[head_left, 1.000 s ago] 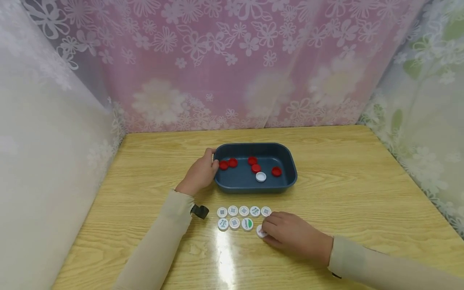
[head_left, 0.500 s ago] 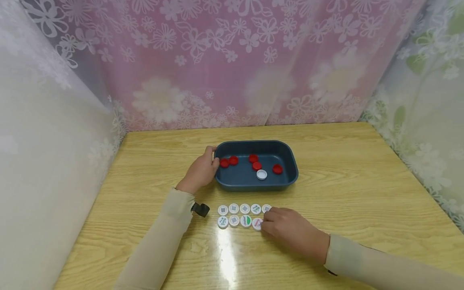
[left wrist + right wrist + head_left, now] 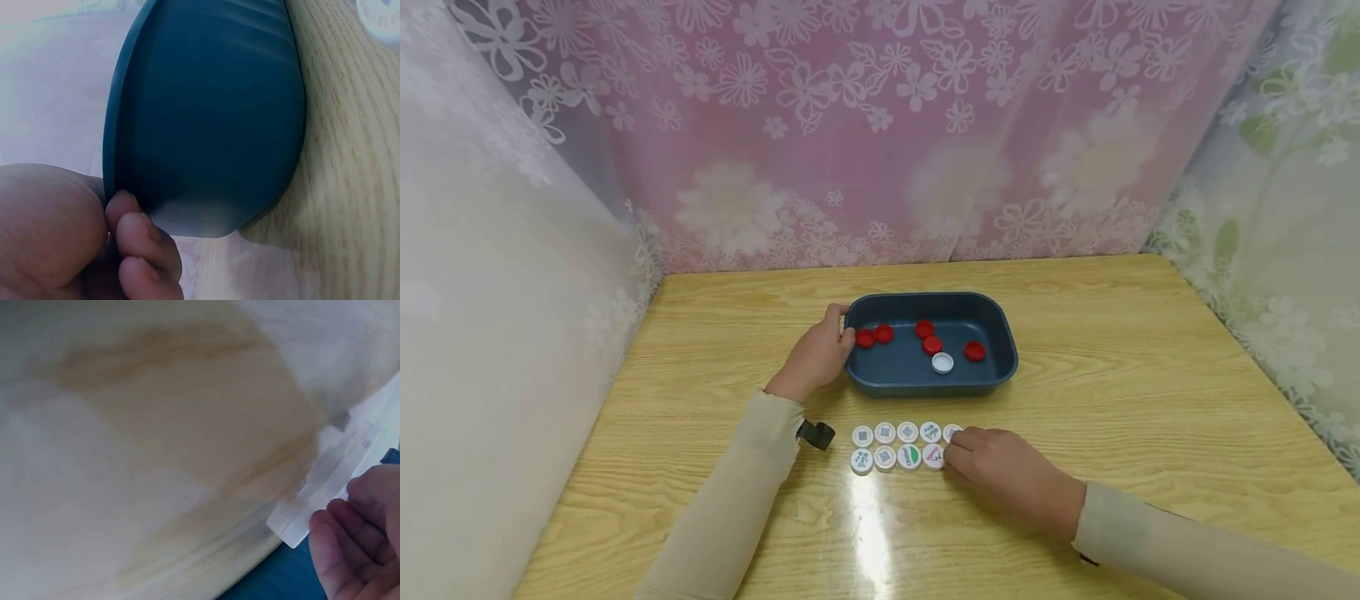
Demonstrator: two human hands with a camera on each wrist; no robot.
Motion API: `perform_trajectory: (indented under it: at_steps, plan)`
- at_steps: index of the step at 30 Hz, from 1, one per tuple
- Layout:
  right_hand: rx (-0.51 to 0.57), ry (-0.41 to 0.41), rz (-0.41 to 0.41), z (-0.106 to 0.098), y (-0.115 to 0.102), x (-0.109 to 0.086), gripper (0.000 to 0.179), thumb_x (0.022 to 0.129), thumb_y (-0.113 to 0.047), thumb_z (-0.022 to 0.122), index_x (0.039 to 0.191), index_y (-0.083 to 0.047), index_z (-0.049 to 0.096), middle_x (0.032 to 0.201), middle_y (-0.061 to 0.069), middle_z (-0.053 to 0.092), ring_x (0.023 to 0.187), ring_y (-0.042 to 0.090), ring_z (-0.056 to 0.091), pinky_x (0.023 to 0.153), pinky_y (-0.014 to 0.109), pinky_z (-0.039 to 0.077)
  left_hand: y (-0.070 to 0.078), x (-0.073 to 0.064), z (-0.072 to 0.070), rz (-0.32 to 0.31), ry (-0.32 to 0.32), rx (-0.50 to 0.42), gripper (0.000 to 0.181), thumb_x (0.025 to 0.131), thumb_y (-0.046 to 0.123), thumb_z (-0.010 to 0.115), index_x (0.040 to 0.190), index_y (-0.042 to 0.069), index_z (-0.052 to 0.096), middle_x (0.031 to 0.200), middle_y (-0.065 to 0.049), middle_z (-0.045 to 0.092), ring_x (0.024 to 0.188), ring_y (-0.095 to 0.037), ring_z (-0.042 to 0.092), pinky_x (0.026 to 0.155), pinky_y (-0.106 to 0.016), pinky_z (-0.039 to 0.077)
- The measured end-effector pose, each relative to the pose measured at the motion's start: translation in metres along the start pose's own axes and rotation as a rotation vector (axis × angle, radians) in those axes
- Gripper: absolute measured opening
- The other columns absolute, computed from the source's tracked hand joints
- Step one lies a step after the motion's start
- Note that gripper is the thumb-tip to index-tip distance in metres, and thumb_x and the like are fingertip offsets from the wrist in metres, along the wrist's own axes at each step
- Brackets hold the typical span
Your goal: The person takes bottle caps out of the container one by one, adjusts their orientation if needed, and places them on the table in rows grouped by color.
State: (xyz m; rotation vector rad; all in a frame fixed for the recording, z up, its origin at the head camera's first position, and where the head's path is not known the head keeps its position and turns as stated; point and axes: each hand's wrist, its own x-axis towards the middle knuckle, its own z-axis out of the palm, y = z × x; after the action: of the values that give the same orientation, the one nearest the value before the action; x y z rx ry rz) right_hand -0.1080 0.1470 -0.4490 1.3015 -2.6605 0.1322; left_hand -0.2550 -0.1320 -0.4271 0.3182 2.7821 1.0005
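Observation:
My left hand [image 3: 816, 354] grips the left end of a dark blue plastic tub [image 3: 895, 388], its thumb over the rim. In the left wrist view, curled fingers [image 3: 147, 240] lie against the tub's wall. The right hand [image 3: 1011, 475] holds a white bottle cap [image 3: 933, 456] with red print by its right edge, at the right end of the near row of caps. In the right wrist view its fingers [image 3: 331, 550] are bent. The hand partly covers another white cap [image 3: 952, 432], the last in the far row.
Two rows of white caps [image 3: 885, 432] lie print-up in front of the tub, one with a green mark [image 3: 909, 456]. Inside the tub are several red caps [image 3: 974, 351] and one white cap [image 3: 942, 362]. A pink floral curtain [image 3: 850, 167] hangs behind the wooden table [image 3: 715, 333].
My right hand has slid the red-printed cap a little left and away from me, into line with the near row. The left hand stays on the tub.

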Motion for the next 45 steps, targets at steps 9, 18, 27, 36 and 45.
perform_trajectory:
  at_steps: [9, 18, 27, 36, 45]
  plan:
    - [0.056, 0.129, 0.101, -0.007, 0.011, -0.006, 0.014, 0.088, -0.013, 0.076, 0.098, -0.014, 0.066, 0.090, -0.007, 0.060, 0.079, 0.008, 0.056, 0.069, 0.026, 0.053, 0.003, 0.001, -0.002, 0.000, 0.002, 0.002, 0.049, 0.112, 0.025, 0.043, 0.157, 0.009, 0.030, 0.074, -0.006, 0.050, 0.061, -0.020, 0.049, 0.060, -0.033, 0.040]
    - [0.078, 0.226, 0.215, -0.009, 0.017, -0.013, 0.036, 0.084, -0.015, 0.078, 0.116, -0.006, 0.066, 0.110, 0.005, 0.067, 0.097, 0.021, 0.066, 0.084, 0.042, 0.056, 0.002, -0.002, -0.001, 0.007, -0.006, -0.003, 0.049, 0.112, 0.024, 0.043, 0.157, 0.009, 0.030, 0.074, -0.007, 0.052, 0.060, -0.019, 0.049, 0.058, -0.031, 0.039]
    - [0.088, 0.327, 0.227, -0.035, 0.040, 0.008, 0.032, 0.086, -0.016, 0.075, 0.114, -0.004, 0.066, 0.109, 0.007, 0.066, 0.091, 0.021, 0.064, 0.080, 0.041, 0.057, 0.001, -0.002, -0.002, 0.009, 0.000, -0.020, 0.049, 0.112, 0.025, 0.043, 0.157, 0.009, 0.031, 0.078, -0.007, 0.056, 0.059, -0.019, 0.050, 0.059, -0.032, 0.040]
    - [0.109, -0.229, 0.472, -0.076, 0.086, 0.101, 0.032, 0.095, -0.040, 0.073, 0.103, -0.010, 0.067, 0.090, 0.004, 0.066, 0.074, 0.018, 0.060, 0.068, 0.037, 0.051, 0.000, -0.003, -0.005, -0.009, -0.005, -0.040, 0.048, 0.112, 0.026, 0.043, 0.157, 0.011, 0.030, 0.077, -0.008, 0.059, 0.058, -0.021, 0.057, 0.058, -0.033, 0.045]
    - [-0.064, -0.658, 0.410, -0.032, 0.108, 0.140, 0.030, 0.090, -0.041, 0.075, 0.075, -0.017, 0.066, 0.070, -0.002, 0.063, 0.068, 0.018, 0.057, 0.070, 0.038, 0.044, 0.001, 0.000, 0.002, -0.028, -0.001, -0.026, 0.048, 0.112, 0.026, 0.043, 0.157, 0.012, 0.031, 0.076, -0.009, 0.060, 0.057, -0.021, 0.056, 0.057, -0.032, 0.044]
